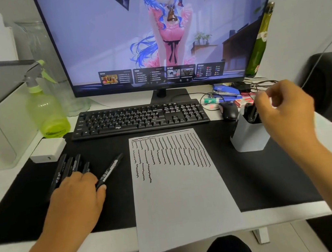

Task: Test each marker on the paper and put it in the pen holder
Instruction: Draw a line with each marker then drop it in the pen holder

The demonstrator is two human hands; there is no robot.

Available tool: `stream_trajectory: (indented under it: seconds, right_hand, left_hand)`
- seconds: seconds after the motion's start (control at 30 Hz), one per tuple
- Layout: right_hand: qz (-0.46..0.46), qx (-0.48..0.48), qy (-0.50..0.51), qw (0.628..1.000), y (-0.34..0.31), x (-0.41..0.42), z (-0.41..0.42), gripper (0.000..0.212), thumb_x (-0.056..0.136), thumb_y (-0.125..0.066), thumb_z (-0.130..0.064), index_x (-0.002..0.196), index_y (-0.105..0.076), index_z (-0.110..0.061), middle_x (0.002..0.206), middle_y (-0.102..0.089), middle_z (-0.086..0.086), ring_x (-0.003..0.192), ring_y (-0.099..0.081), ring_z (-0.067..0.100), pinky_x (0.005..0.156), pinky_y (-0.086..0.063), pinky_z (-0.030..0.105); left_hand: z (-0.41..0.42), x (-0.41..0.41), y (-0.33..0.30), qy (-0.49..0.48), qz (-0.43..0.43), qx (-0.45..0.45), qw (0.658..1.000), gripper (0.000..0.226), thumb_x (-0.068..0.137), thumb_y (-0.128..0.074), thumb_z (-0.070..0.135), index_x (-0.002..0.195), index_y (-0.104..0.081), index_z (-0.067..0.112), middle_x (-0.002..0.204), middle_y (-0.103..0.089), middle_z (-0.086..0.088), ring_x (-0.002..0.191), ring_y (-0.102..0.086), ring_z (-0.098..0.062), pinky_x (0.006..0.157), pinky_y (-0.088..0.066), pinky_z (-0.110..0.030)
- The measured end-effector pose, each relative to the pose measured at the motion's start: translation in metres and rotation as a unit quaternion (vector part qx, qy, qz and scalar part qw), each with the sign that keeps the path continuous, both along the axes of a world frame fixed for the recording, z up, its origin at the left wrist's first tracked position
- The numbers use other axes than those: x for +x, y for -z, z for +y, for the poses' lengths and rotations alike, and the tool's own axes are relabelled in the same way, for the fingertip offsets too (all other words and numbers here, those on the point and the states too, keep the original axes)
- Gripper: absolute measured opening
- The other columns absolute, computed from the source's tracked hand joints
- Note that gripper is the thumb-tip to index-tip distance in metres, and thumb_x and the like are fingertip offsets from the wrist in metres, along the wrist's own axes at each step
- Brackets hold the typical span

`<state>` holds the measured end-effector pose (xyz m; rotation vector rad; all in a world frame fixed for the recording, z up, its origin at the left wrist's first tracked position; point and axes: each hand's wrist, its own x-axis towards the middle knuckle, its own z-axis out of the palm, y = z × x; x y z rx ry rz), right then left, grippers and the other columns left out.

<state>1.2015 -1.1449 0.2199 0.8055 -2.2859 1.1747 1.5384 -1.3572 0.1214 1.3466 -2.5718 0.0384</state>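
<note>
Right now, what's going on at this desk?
A person is testing markers on the paper, which already carries rows of squiggles. The right hand is over the white pen holder, where black markers stand; whether it grips one is unclear. The left hand rests on the loose markers on the black mat, fingertips on one marker angled toward the paper, likely next.

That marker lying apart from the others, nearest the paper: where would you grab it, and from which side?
Best guess: pinch the marker around the middle of its barrel, coming from above. It lies flat on the black mat, slanted, so only its top and sides are free. Its near end is already under the left hand fingertips, so that hand is closest; the right hand is at the pen holder.
</note>
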Motion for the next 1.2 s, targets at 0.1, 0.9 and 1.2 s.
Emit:
stream_trajectory:
  seconds: [0.1, 0.9, 1.2]
  right_hand:
    - [-0.021, -0.029, -0.074, 0.997, 0.023, 0.042, 0.001, 0.012, 0.093, -0.055, -0.029, 0.086, -0.060, -0.021, 0.071, -0.060, -0.007, 0.066, -0.058, 0.004, 0.054, -0.039, 0.021]
    - [0.165, 0.182, -0.011, 0.969, 0.028, -0.026, -0.005, 0.030, 0.096, -0.064, -0.032, 0.108, -0.077, -0.008, 0.120, -0.072, 0.022, 0.099, -0.067, 0.044, 0.089, -0.053, 0.054]
    - [0.133, 0.045, -0.070, 0.988, 0.052, 0.022, 0.000, 0.028, 0.095, -0.054, -0.025, 0.109, -0.072, -0.008, 0.109, -0.074, 0.011, 0.100, -0.064, 0.027, 0.090, -0.050, 0.045]
  left_hand:
    - [0.004, -0.006, -0.003, -0.001, 0.044, 0.005, 0.999, 0.017, 0.085, -0.059, 0.042, 0.093, -0.059, 0.027, 0.079, -0.046, 0.009, 0.069, -0.047, -0.006, 0.059, -0.039, -0.023]
    - [0.012, -0.012, -0.004, 0.054, 0.152, 0.033, 0.986, 0.011, 0.087, -0.053, 0.040, 0.089, -0.053, 0.029, 0.074, -0.048, 0.015, 0.069, -0.051, -0.005, 0.065, -0.043, -0.025]
    - [0.014, -0.011, -0.005, 0.070, 0.192, 0.093, 0.974, 0.011, 0.089, -0.050, 0.043, 0.095, -0.051, 0.033, 0.082, -0.052, 0.016, 0.074, -0.052, -0.002, 0.059, -0.030, -0.010]
